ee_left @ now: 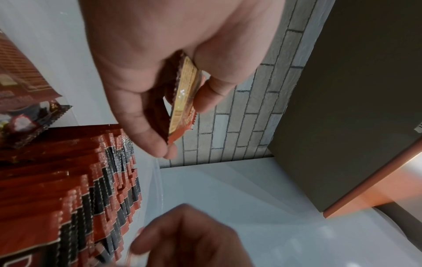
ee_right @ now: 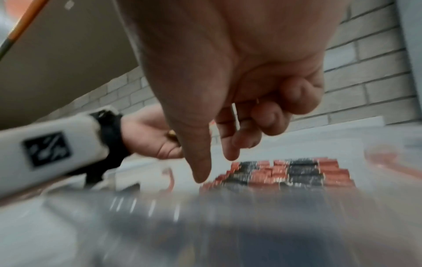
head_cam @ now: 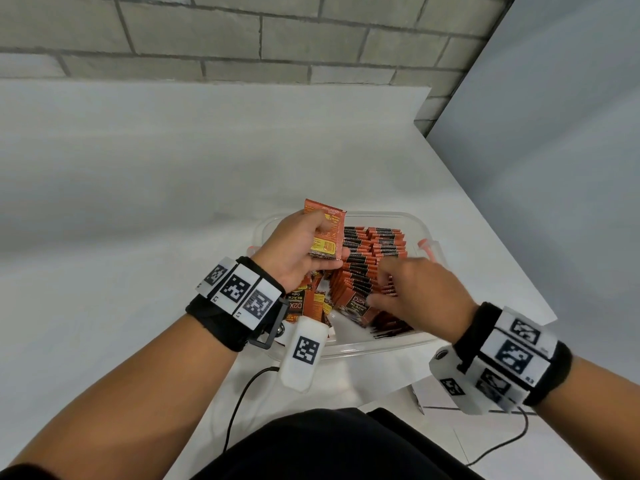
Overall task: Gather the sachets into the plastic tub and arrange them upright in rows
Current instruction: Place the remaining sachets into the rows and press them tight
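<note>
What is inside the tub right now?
The tub holds rows of upright sachets at the far right and loose sachets near left. The left hand and right hand cover part of them; the floor is hidden.

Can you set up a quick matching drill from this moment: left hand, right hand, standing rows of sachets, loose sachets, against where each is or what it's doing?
Things:
1. left hand
2. right hand
3. standing rows of sachets
4. loose sachets

States:
A. lying jumbled in the near left part of the tub
B. holds a small stack of sachets above the tub
C. packed upright in the far part of the tub
D. reaches down to the rows, fingers part curled

Pairs: 1-B, 2-D, 3-C, 4-A
</note>
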`<state>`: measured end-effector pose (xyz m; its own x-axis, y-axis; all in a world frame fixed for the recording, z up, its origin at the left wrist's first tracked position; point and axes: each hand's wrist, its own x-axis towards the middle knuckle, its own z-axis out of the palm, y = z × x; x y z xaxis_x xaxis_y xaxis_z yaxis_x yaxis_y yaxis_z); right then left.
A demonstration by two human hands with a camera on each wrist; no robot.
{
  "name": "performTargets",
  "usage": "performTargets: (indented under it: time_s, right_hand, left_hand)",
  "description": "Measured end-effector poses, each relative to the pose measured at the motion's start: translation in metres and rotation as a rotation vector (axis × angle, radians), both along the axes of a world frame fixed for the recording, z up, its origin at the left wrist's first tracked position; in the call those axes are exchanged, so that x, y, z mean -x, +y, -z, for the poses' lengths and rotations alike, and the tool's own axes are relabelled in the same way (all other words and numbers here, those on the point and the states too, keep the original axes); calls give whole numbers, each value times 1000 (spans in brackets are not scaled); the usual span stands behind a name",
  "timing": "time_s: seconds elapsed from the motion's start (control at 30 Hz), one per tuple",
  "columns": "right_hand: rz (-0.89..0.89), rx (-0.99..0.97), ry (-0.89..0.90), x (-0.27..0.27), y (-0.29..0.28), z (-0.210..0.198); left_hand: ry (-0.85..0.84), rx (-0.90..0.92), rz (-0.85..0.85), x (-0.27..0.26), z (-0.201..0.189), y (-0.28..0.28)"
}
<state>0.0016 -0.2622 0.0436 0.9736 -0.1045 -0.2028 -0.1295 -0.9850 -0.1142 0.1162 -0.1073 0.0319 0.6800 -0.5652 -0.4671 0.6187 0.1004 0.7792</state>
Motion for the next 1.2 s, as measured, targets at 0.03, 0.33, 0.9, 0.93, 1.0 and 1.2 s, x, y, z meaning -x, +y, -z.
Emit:
performTargets:
  time_s: [0.03,0.33,0.9,0.93,1.0,1.2]
  right_hand:
    - [36,-80,-56,-2,-5,-6]
    - [318,-816,-227,-25,-15,-36]
    - [334,-745,-285,-16,-8,-25]
    - [395,-804,-218,-17,-7,-25]
    - [456,-972,-148,-21,-5,-25]
    - [575,-1338,-274,-26,-5,-37]
  left_hand:
    - [-6,14,15,1,-1,0]
    - [-178,15,254,11,-11,-5]
    - [-86,140,-32,1,-24,-8]
    - [-85,147,-37,2,-24,-9]
    - [-85,154,-34,4,-24,-11]
    - [-244,-93,150,12,-22,-10]
